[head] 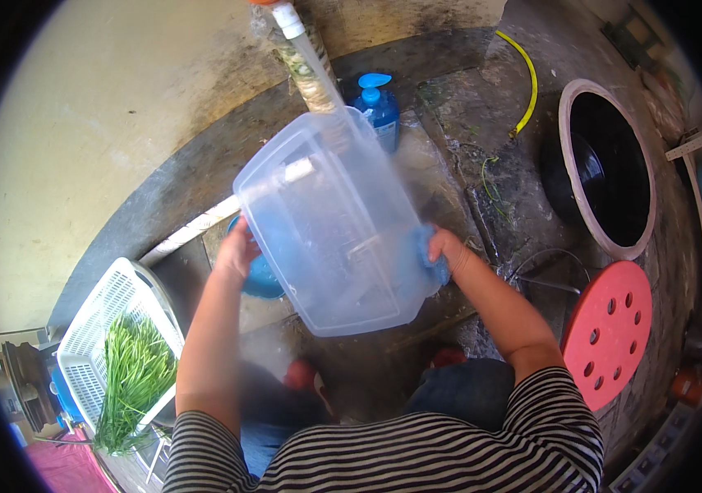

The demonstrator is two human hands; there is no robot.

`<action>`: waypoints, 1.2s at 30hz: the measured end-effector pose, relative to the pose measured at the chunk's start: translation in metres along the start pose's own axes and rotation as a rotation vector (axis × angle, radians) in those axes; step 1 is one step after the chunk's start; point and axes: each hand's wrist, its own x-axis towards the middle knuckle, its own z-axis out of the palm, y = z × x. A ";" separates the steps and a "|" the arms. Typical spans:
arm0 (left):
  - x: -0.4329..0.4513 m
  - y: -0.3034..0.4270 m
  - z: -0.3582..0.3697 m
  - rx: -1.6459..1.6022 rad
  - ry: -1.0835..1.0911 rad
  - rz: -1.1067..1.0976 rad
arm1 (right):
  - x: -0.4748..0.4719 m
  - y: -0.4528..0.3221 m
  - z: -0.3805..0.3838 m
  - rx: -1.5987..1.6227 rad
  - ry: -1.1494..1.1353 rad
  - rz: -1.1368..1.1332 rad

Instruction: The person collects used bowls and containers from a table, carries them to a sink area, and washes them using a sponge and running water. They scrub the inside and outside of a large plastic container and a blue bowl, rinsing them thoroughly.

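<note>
A translucent plastic storage box (pixel 332 246) is tilted in front of me, beneath a white tap spout (pixel 289 21). Water (pixel 320 65) runs from the spout towards the box's far end. My left hand (pixel 240 251) grips the box's left rim, its fingers partly hidden. In my right hand (pixel 449 246) is a blue scrubbing cloth or sponge (pixel 429 254), pressed against the right side of the box. Behind the box, near my left hand, a blue basin (pixel 262 280) shows in part. A blue pump bottle (pixel 380 120) stands just past the box's far right corner.
At left, a white plastic basket (pixel 83 357) holds long green stalks (pixel 138 363). A white pipe (pixel 193 229) slants along the wall. On the right are a large black tub (pixel 609 166), a red stool with a holed round seat (pixel 612 326) and a yellow hose (pixel 529 74).
</note>
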 end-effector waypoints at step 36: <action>0.028 -0.048 0.015 -0.188 -0.189 -0.166 | 0.089 0.002 0.074 -1.338 0.422 -0.550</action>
